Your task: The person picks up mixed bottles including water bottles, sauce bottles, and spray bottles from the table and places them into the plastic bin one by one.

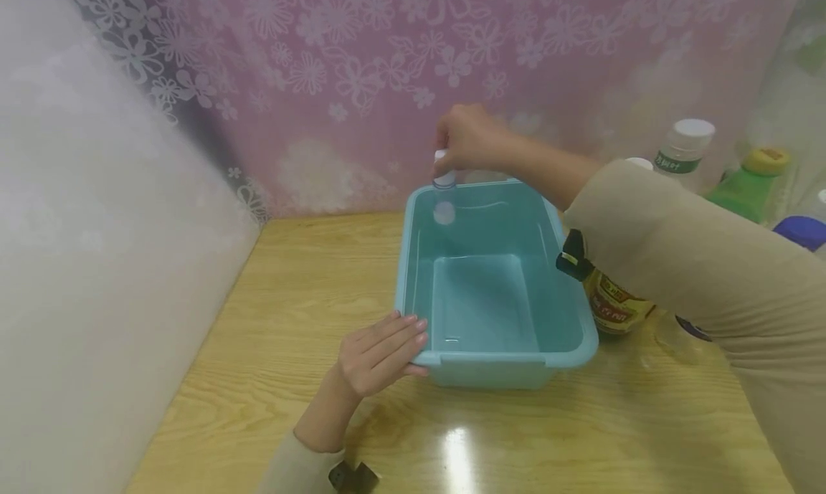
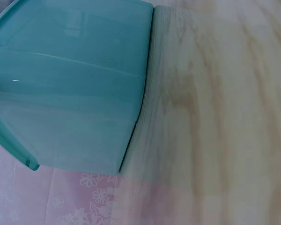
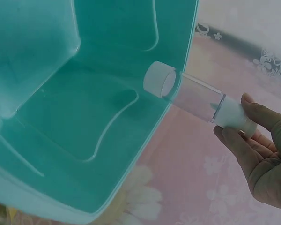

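A light-blue plastic basin [image 1: 480,304] stands on the wooden table, with nothing visible inside. My left hand [image 1: 383,350] holds its near left corner, fingers laid over the rim and thumb below it. Above the basin's far left corner, my right hand [image 1: 474,139] pinches the white cap of a small clear bottle [image 3: 196,96] between thumb and fingers. The bottle hangs cap up in the head view, its whitish lower end inside the rim. In the left wrist view, only the basin's outer side [image 2: 84,89] and the tabletop show; the left hand is hidden there.
Right of the basin, partly behind my right sleeve, stand a bottle with a yellow-red label [image 1: 609,307], a white-capped bottle [image 1: 685,150], a green bottle with a yellow cap [image 1: 742,189] and a blue lid [image 1: 800,230]. A floral pink cloth [image 1: 335,121] hangs behind; a white wall [image 1: 97,264] borders the left.
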Tool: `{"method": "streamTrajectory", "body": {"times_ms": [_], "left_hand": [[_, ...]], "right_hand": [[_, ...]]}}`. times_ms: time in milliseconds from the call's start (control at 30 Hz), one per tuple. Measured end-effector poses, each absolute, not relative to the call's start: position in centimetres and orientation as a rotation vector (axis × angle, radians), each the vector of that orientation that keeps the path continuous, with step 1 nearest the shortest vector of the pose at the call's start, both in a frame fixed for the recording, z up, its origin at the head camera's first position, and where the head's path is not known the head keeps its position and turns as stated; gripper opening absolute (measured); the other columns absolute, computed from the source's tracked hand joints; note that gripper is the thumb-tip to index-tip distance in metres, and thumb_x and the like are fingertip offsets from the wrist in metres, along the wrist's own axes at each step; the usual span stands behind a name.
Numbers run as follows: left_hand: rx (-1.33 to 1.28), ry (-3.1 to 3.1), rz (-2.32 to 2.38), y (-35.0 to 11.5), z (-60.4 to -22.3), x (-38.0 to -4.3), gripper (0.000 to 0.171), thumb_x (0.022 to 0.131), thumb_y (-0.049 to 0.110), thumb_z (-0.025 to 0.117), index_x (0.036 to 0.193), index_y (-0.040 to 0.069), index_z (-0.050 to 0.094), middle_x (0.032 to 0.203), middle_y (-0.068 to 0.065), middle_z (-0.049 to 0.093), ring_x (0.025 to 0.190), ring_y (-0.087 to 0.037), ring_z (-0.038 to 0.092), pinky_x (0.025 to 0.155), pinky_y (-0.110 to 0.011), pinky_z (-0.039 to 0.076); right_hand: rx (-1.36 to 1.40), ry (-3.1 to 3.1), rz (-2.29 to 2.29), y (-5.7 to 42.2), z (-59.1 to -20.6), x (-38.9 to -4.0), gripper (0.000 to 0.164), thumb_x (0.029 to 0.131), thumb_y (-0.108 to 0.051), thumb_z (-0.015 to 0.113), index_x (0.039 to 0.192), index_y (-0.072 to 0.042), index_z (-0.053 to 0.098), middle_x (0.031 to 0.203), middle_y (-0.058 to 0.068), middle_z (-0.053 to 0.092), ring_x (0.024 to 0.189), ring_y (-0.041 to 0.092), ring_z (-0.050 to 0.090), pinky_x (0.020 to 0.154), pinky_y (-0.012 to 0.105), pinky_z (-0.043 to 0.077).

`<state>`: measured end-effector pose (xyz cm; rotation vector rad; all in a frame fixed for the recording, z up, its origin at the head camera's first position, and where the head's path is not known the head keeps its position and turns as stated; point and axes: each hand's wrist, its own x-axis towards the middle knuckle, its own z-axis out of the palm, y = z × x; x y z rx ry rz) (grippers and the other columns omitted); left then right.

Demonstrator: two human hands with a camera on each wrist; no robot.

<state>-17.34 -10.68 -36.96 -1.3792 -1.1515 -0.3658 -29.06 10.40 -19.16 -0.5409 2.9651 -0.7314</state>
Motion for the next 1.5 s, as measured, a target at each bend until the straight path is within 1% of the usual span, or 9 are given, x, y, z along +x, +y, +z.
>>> {"method": "streamTrajectory", "body": {"times_ms": [200,300,433,533,600,833,1067,1267,1500], "left_hand": [[-1.388,-1.155,-0.36,-10.7,-37.2,-17.6,0.034,0.091,0.03,0.063,0.091,-0.003,0.072,0.078,-0.014,0.073,0.071,-0.022,0.072,0.067,-0.034,0.062],[-1.39,-1.159,-0.36,-10.7,-37.1,-17.5,0.034,0.091,0.031,0.063,0.09,-0.002,0.072,0.078,-0.013,0.073,0.071,-0.022,0.072,0.067,-0.034,0.062],[-1.394,-1.145,-0.361,-10.7,-36.8,-17.4,0.034,0.091,0.03,0.063,0.088,-0.002,0.072,0.078,-0.013,0.073,0.07,-0.022,0.071,0.065,-0.033,0.062],[-1.395,-1.132,-0.362,-10.9,-36.4,-17.2,0.033,0.09,0.03,0.063,0.088,-0.002,0.072,0.077,-0.014,0.072,0.069,-0.022,0.071,0.064,-0.033,0.062],[-1.394,-1.126,-0.361,-10.9,-36.2,-17.1,0.033,0.09,0.03,0.063,0.086,-0.002,0.071,0.076,-0.014,0.072,0.068,-0.021,0.071,0.063,-0.033,0.062],[-1.395,-1.114,-0.362,-10.8,-35.9,-17.1,0.033,0.093,0.027,0.061,0.089,-0.004,0.071,0.075,-0.014,0.072,0.067,-0.022,0.071,0.062,-0.033,0.062],[-1.399,-1.112,-0.374,-10.6,-36.0,-17.0,0.033,0.092,0.027,0.061,0.089,-0.005,0.071,0.075,-0.014,0.072,0.067,-0.022,0.071,0.062,-0.032,0.062],[-1.397,-1.124,-0.379,-10.7,-36.1,-17.0,0.033,0.092,0.027,0.062,0.089,-0.005,0.071,0.076,-0.015,0.072,0.068,-0.022,0.071,0.063,-0.033,0.062],[-1.395,-1.123,-0.374,-10.5,-36.2,-17.0,0.033,0.092,0.027,0.061,0.089,-0.005,0.071,0.076,-0.014,0.072,0.067,-0.022,0.071,0.064,-0.033,0.062]], "right_hand": [[-0.545,3.001,-0.655,10.1,-20.4,-30.3,0.022,0.076,-0.021,0.08,0.079,-0.002,0.069,0.066,0.003,0.063,0.056,0.012,0.056,0.053,0.022,0.049],[-0.557,2.998,-0.633,10.0,-21.1,-30.7,0.022,0.076,-0.021,0.079,0.072,-0.002,0.067,0.055,-0.001,0.051,0.052,0.011,0.042,0.047,0.021,0.039],[-0.552,2.995,-0.643,9.7,-21.8,-31.2,0.022,0.076,-0.019,0.077,0.068,-0.003,0.064,0.05,-0.004,0.038,0.049,0.01,0.032,0.045,0.02,0.031],[-0.541,3.001,-0.668,9.4,-22.3,-31.4,0.02,0.077,-0.017,0.077,0.068,-0.003,0.066,0.049,-0.004,0.039,0.049,0.01,0.034,0.046,0.02,0.034],[-0.536,3.003,-0.679,9.1,-22.5,-31.6,0.021,0.078,-0.017,0.076,0.066,-0.003,0.065,0.048,-0.004,0.036,0.047,0.01,0.032,0.045,0.02,0.033],[-0.563,3.002,-0.698,8.7,-23.7,-31.7,0.021,0.076,-0.017,0.079,0.073,-0.001,0.065,0.057,0.0,0.047,0.054,0.013,0.04,0.047,0.021,0.036],[-0.569,2.968,-0.727,8.5,-25.1,-31.5,0.026,0.075,-0.013,0.079,0.064,-0.002,0.059,0.053,-0.001,0.038,0.05,0.011,0.032,0.043,0.021,0.03],[-0.551,2.954,-0.677,8.2,-26.3,-31.3,0.021,0.075,-0.012,0.08,0.071,-0.003,0.062,0.061,0.002,0.053,0.054,0.013,0.043,0.046,0.021,0.04],[-0.529,2.94,-0.641,8.2,-27.8,-31.6,0.024,0.074,-0.012,0.081,0.067,-0.004,0.059,0.058,0.0,0.049,0.053,0.011,0.04,0.045,0.021,0.037]]}}
